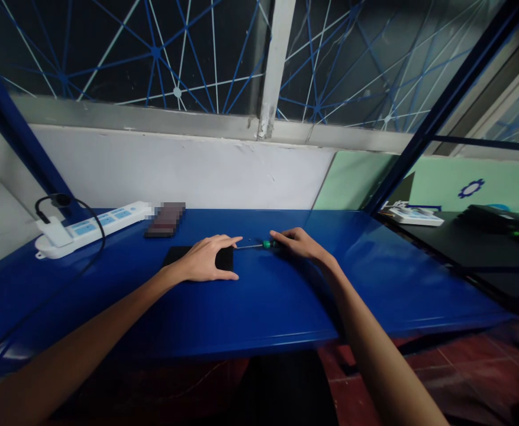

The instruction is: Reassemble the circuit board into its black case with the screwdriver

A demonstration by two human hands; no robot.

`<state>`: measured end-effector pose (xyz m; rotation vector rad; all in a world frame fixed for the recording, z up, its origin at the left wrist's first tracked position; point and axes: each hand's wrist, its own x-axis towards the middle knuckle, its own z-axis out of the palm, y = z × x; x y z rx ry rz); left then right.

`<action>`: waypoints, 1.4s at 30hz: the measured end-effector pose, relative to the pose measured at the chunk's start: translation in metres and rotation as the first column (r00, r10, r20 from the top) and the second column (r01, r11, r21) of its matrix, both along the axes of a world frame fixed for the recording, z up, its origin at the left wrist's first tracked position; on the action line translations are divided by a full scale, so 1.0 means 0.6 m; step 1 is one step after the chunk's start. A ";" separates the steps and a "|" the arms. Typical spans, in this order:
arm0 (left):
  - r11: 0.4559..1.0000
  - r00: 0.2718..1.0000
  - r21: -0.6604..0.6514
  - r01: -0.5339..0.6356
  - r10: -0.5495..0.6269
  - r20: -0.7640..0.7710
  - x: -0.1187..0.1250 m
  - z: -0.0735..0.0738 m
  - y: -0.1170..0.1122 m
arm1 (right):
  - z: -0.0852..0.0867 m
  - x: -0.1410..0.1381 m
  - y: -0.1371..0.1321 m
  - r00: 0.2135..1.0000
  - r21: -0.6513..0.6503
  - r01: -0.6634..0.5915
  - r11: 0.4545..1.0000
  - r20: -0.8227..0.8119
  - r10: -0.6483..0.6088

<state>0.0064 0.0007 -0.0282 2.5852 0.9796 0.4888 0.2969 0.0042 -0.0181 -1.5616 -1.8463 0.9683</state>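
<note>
A flat black slab, perhaps a phone (177, 255), lies on the blue table (263, 302). My left hand (208, 260) rests on its right end, thumb and fingers curved around that edge. My right hand (299, 242) is closed on the green handle of a small screwdriver (263, 244). The thin metal shaft points left and its tip reaches the slab's right edge by my left fingertips.
A white power strip (90, 228) with a plugged adapter and black cable sits at the back left. A blurred dark object (165, 219) lies beside it. A white wall and window stand behind. A dark table (472, 242) with devices adjoins on the right.
</note>
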 end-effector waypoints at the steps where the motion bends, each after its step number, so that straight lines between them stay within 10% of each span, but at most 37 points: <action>1: 1.000 1.000 -0.002 -0.004 0.004 -0.004 0.000 -0.001 0.000 | 0.001 -0.001 -0.001 1.000 -0.009 -0.005 1.000 -0.007 0.005; 7: 1.000 1.000 0.007 0.012 -0.012 0.008 -0.001 0.000 0.000 | 0.007 0.004 -0.007 0.989 -0.132 -0.045 0.990 -0.147 0.026; 14: 1.000 1.000 0.001 0.014 -0.014 0.008 -0.001 0.006 -0.004 | -0.001 0.000 0.004 0.999 0.100 0.007 0.995 0.043 -0.012; 21: 1.000 1.000 0.009 0.013 -0.013 0.008 0.001 0.001 -0.001 | 0.008 0.002 -0.007 0.990 -0.122 -0.018 0.992 -0.138 0.001; 34: 1.000 1.000 0.004 0.010 -0.010 0.000 0.001 0.007 -0.004 | 0.007 0.003 -0.007 0.989 -0.100 -0.026 0.995 -0.150 0.010; 42: 1.000 1.000 0.013 0.017 -0.018 0.012 0.001 0.003 -0.002 | 0.003 -0.002 0.000 0.998 0.118 0.014 0.993 0.060 -0.021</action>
